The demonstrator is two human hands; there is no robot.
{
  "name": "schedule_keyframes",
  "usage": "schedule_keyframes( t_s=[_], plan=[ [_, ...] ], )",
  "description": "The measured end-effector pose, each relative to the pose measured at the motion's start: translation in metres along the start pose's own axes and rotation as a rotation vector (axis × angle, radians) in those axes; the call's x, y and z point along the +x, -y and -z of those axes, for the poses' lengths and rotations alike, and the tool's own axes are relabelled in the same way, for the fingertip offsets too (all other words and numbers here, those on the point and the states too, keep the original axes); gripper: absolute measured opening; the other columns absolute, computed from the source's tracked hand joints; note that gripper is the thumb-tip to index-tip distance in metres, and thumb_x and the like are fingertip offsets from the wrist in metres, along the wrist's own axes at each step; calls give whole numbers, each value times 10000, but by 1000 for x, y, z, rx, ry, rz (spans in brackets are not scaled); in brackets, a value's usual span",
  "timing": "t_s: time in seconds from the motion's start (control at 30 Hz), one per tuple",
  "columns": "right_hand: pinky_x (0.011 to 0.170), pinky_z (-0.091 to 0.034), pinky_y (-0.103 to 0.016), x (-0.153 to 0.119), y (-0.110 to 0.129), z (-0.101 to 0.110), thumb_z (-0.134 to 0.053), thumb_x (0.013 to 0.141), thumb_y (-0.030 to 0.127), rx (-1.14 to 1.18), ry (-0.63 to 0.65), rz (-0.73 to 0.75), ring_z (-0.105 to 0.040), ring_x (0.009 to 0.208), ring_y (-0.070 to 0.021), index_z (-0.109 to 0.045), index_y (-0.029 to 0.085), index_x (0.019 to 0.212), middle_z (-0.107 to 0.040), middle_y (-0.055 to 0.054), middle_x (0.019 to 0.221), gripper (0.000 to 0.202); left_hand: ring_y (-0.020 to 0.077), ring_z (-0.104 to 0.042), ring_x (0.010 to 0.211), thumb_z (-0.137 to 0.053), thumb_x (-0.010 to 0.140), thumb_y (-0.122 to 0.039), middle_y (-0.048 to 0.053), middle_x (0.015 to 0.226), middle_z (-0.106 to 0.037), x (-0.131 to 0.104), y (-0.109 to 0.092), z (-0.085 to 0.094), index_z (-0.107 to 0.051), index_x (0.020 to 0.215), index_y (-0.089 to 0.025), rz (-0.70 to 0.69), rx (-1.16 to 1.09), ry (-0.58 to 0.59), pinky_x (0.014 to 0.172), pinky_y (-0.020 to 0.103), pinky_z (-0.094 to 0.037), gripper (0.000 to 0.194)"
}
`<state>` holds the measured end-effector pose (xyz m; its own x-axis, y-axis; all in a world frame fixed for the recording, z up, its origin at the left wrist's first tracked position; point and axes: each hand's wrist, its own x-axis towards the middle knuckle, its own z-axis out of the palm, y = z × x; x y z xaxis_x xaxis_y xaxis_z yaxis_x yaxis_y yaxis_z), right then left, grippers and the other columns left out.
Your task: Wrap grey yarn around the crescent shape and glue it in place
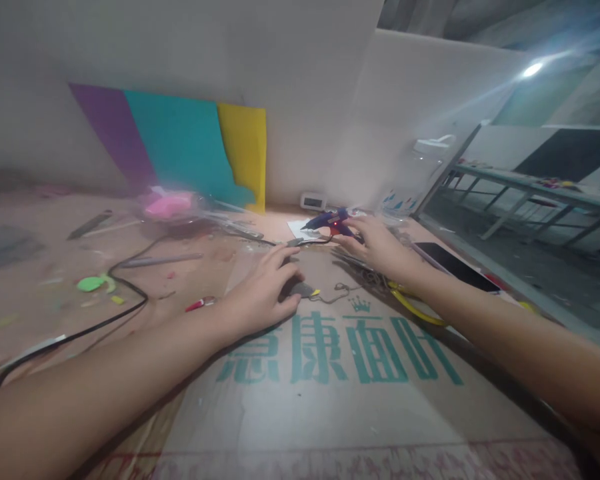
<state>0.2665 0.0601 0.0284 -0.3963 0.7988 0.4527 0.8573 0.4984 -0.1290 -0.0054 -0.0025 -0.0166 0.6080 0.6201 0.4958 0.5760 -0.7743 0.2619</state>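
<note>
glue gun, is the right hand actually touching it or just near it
Touching: the head view shows the right hand at the glue gun's rear, its fingers against the handle.

Large teal-green Chinese characters (317, 350) ran in a row across the pale, glossy, see-through sheet (300, 420) spread on the tabletop; the second, third and fourth appeared to read 康面叶, while the first, its upper part hidden behind the left hand (266, 290), showed too little to read surely. Above 面 stood a small teal-green crown emblem (360, 305), and red print (430, 459) along the sheet's near edge was illegible. The small white rectangular digital clock (313, 201) had a display too blurred to read, as were the blue marks (399, 200) on the clear plastic bottle (423, 173).
</note>
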Motion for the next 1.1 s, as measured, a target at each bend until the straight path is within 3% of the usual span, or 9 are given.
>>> schedule_keyframes(
  t_s=[0.13,0.37,0.5,0.6,0.67,0.8,0.9,1.0,1.1],
  plan=[
    [1025,-421,-422,-18,46,6,-530,952,363,174,-61,127,-585,1140,-256,-707,205,1066,-678,-99,1165,263,322,-248,1455,-558,837,-194,145,1463,-414,0,-3,2,-590,1028,-180,-75,71,-28,1180,528,-285,194],
    [620,-430,-268,-10,83,6,-505,939,332,435,477,82,-620,647,-152,-736,176,802,-720,-23,739,311,319,-227,1468,-550,852,-182,144,1482,-411,0,-6,4,-584,1085,-166,-107,161,-40,1185,522,-280,236],
    [589,-407,-244,-9,80,0,-589,859,261,489,549,55,-612,630,-141,-736,189,817,-706,9,715,169,316,-240,1464,-546,862,-184,149,1463,-429,0,-7,4,-586,1076,-167,-115,143,-65,1184,525,-278,218],
    [555,-396,-240,-11,79,-6,-595,856,304,546,516,-38,-584,582,-131,-710,181,811,-672,14,669,174,311,-259,1456,-561,848,-158,143,1454,-441,1,-9,6,-576,1090,-178,-145,107,-97,1182,519,-280,242],
    [546,-390,-238,-12,79,-9,-595,854,321,599,472,-73,-565,571,-123,-690,171,813,-654,14,664,183,307,-300,1435,-586,837,-163,140,1462,-432,2,-11,9,-554,1127,-190,-139,65,-218,1173,523,-286,293],
    [560,-398,-239,-13,81,-5,-592,837,332,673,309,-138,-549,604,-121,-649,161,770,-630,2,683,192,273,-529,1217,-656,828,-299,153,1328,-526,4,-9,12,-474,1241,-169,103,-154,-506,1019,460,-455,469],
    [591,-416,-246,-16,85,-2,-596,822,338,716,225,-128,-554,640,-126,-645,161,749,-633,-8,709,197,218,-643,900,-592,875,-464,87,1027,-662,8,-5,11,-549,1132,-158,357,-472,-326,786,361,-536,402],
    [626,-427,-257,-19,89,-3,-601,821,322,715,195,-75,-565,672,-134,-662,162,749,-642,-11,717,186,229,-660,906,-576,877,-486,64,950,-707,11,-6,10,-622,989,-155,404,-657,-138,786,335,-527,352],
    [672,-444,-271,-20,89,-6,-594,843,322,719,156,-51,-581,727,-148,-676,161,773,-654,-19,756,193,235,-661,955,-622,853,-435,60,1020,-721,10,-8,10,-642,1032,-161,393,-694,-112,809,325,-518,327]
  ],
)
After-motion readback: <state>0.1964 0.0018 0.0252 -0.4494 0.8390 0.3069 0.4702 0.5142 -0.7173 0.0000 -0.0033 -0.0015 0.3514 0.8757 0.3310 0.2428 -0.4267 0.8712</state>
